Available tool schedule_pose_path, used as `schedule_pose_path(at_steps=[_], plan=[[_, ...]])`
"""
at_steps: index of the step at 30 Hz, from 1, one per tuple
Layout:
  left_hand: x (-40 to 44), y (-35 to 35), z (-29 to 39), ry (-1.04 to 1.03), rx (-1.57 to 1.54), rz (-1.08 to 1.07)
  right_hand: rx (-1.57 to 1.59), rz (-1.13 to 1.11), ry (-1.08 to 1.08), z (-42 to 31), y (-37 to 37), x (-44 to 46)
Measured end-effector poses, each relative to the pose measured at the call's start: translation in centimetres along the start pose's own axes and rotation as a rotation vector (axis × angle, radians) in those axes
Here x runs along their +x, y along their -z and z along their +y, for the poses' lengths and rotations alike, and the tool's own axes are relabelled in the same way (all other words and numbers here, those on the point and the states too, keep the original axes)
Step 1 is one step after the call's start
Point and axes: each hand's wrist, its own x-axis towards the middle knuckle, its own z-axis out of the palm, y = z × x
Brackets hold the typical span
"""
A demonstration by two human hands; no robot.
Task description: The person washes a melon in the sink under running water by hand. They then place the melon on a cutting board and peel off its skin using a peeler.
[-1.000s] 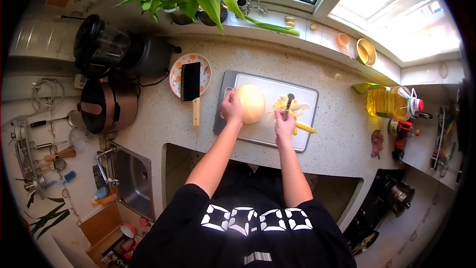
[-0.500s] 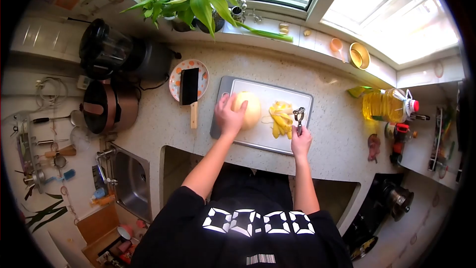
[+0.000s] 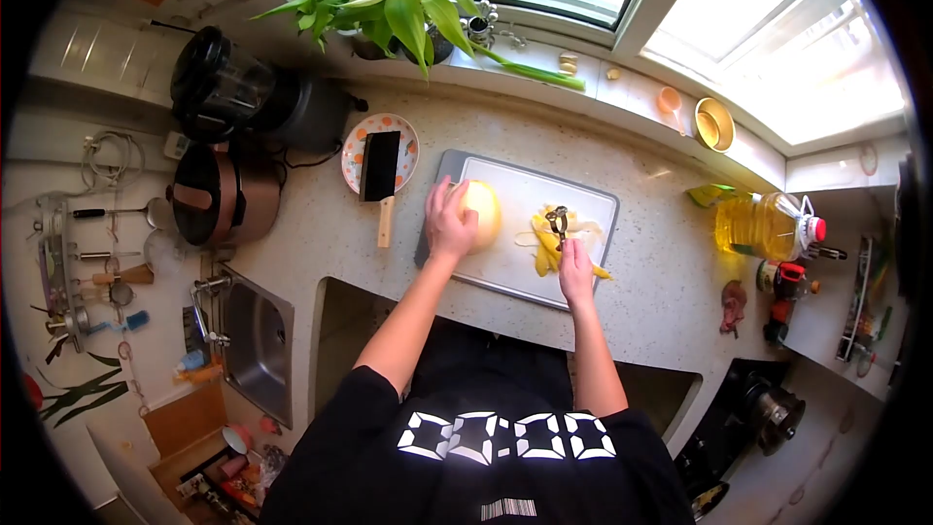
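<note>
A large, pale yellow peeled melon [image 3: 484, 217] rests on the left half of the white cutting board [image 3: 505, 280]. My left hand [image 3: 449, 222] grips it from its left side, fingers curved over the top. In my right hand [image 3: 576, 274] is a metal Y-shaped peeler [image 3: 557, 221], its head pointing away from me. The peeler is over a loose heap of yellow peel strips [image 3: 544, 251] on the right half of the board, apart from the melon. Whether its blade touches the strips is hard to make out.
Left of the board, a cleaver [image 3: 380, 167] lies across a dotted plate [image 3: 409, 151], its wooden handle over the rim. A rice cooker [image 3: 255, 196] and blender [image 3: 209, 87] stand farther left, a sink [image 3: 260, 355] below. An oil bottle [image 3: 763, 226] stands right.
My right hand has moved left with the peeler, from the board's right side to over the peel strips. The strips look more spread out. My left hand stays on the melon.
</note>
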Motion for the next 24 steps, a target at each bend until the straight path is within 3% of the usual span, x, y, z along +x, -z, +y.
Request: schedule_pose_path(at_steps=[3,8,13,17,21,24], plan=[[0.0,0.7,1.0,0.108,-0.088,-0.054,-0.009,-0.073,0.070,-0.4,-1.9,0.5],[0.5,0.9,-0.5,0.019,-0.190,0.025,0.061,-0.245,-0.030,-4.7,-5.4,1.3],[-0.4,1.6,-1.2,-0.076,-0.071,0.024,-0.139,-0.190,0.120,-7.9,-9.3,4.3],[-0.5,1.3,-1.1,0.084,-0.249,0.041,-0.154,-0.128,0.130,-7.7,-10.3,4.9],[0.8,0.8,-1.6,0.264,-0.379,-0.093,-0.032,-0.149,0.030,-5.0,-9.8,4.7],[1.3,-0.3,-0.6,0.280,-0.394,-0.135,-0.019,-0.136,-0.026,-5.2,-8.8,3.6]])
